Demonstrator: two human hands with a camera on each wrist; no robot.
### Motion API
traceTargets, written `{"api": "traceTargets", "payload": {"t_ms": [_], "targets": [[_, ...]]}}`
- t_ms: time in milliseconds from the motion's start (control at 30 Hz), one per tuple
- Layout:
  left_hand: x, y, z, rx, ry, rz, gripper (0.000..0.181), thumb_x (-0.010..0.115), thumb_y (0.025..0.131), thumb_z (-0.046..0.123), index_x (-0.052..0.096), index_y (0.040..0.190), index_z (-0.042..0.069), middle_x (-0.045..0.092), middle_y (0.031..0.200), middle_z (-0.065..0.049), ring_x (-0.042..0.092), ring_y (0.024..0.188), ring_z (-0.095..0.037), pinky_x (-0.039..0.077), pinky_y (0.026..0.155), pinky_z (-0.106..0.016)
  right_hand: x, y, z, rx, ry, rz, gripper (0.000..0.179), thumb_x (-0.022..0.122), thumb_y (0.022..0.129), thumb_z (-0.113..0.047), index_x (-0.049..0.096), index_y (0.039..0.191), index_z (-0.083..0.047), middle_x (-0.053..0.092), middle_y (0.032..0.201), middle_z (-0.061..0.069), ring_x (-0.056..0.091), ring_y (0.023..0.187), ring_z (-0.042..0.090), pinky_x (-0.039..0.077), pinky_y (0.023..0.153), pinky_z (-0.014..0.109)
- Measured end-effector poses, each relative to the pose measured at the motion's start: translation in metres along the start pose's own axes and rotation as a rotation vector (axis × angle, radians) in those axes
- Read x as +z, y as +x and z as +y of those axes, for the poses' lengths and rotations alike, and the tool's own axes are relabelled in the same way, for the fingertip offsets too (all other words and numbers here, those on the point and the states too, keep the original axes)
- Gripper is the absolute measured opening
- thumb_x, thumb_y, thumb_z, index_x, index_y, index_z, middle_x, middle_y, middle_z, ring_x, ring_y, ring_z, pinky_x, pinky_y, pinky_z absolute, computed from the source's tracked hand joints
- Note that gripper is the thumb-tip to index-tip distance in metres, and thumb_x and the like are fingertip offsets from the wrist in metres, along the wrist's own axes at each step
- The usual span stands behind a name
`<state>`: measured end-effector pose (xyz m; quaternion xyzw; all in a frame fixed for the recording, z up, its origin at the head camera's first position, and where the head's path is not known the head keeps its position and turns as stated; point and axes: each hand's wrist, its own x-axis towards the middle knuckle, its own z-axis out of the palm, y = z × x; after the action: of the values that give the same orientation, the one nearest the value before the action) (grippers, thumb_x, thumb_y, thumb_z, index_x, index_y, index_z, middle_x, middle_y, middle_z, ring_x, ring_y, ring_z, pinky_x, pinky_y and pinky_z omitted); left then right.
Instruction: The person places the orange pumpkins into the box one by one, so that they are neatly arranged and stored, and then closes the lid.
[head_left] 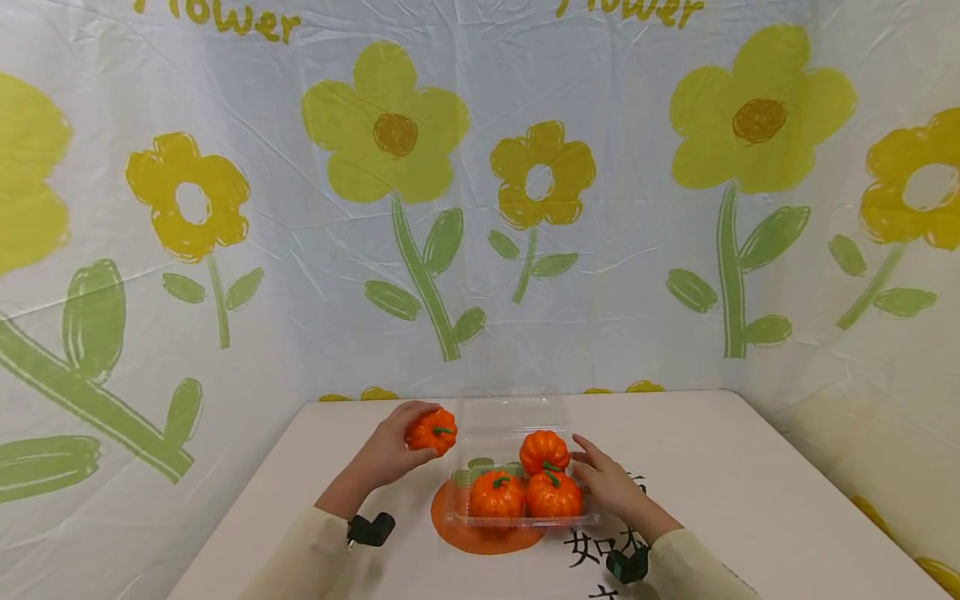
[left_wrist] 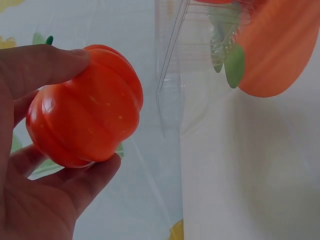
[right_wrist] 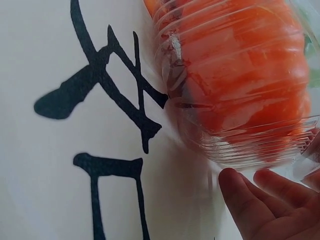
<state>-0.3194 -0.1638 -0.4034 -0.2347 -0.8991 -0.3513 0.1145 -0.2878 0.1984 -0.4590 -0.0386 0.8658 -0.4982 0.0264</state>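
Note:
My left hand (head_left: 393, 446) grips a small orange pumpkin (head_left: 426, 427) with a green stem, held left of a clear plastic clamshell box (head_left: 517, 522). In the left wrist view, thumb and fingers wrap opposite sides of the pumpkin (left_wrist: 95, 110). Three similar pumpkins are in the box: one at the front left (head_left: 495, 497), one at the front right (head_left: 553, 498), one behind it (head_left: 542, 450). The back left part of the box holds no pumpkin. My right hand (head_left: 611, 487) is at the box's right wall, fingers loosely extended; the right wrist view shows its fingertips (right_wrist: 231, 181) right at the ribbed plastic.
The box's transparent lid (head_left: 513, 412) stands raised at the back. Beneath lies a pale tabletop cover (head_left: 337, 467) with a printed orange shape (head_left: 487, 540) and black characters (head_left: 581, 546). A flower-printed curtain (head_left: 480, 333) encloses the table's back and sides.

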Motion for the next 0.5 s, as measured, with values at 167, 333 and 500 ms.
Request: {"api": "traceTargets", "payload": {"t_ms": [167, 333, 500], "targets": [[0.0029, 0.0007, 0.0031, 0.004, 0.007, -0.024, 0.06, 0.078, 0.08, 0.021, 0.054, 0.134, 0.028, 0.049, 0.139, 0.0, 0.055, 0.116, -0.022, 0.052, 0.096, -0.042, 0.0004, -0.0003, -0.0012, -0.004, -0.004, 0.0, 0.057, 0.047, 0.1, -0.018, 0.027, 0.153, -0.013, 0.044, 0.145, 0.026, 0.06, 0.116, 0.041, 0.053, 0.091, 0.05], [0.0056, 0.0019, 0.0056, -0.001, 0.005, -0.047, 0.061, 0.078, 0.081, 0.021, 0.053, 0.136, 0.028, 0.047, 0.143, -0.002, 0.054, 0.119, -0.024, 0.052, 0.097, -0.044, 0.0012, -0.0009, -0.0006, -0.002, -0.003, 0.003, 0.056, 0.046, 0.1, -0.018, 0.027, 0.153, -0.013, 0.045, 0.145, 0.025, 0.06, 0.116, 0.04, 0.053, 0.092, 0.05], [0.0064, 0.0031, 0.0085, 0.005, 0.011, -0.065, 0.061, 0.077, 0.081, 0.019, 0.053, 0.136, 0.027, 0.044, 0.147, -0.007, 0.053, 0.124, -0.03, 0.051, 0.098, -0.047, 0.0009, -0.0007, -0.0004, 0.003, -0.002, 0.002, 0.056, 0.045, 0.1, -0.019, 0.027, 0.153, -0.014, 0.044, 0.146, 0.024, 0.058, 0.119, 0.041, 0.052, 0.093, 0.05]]}}
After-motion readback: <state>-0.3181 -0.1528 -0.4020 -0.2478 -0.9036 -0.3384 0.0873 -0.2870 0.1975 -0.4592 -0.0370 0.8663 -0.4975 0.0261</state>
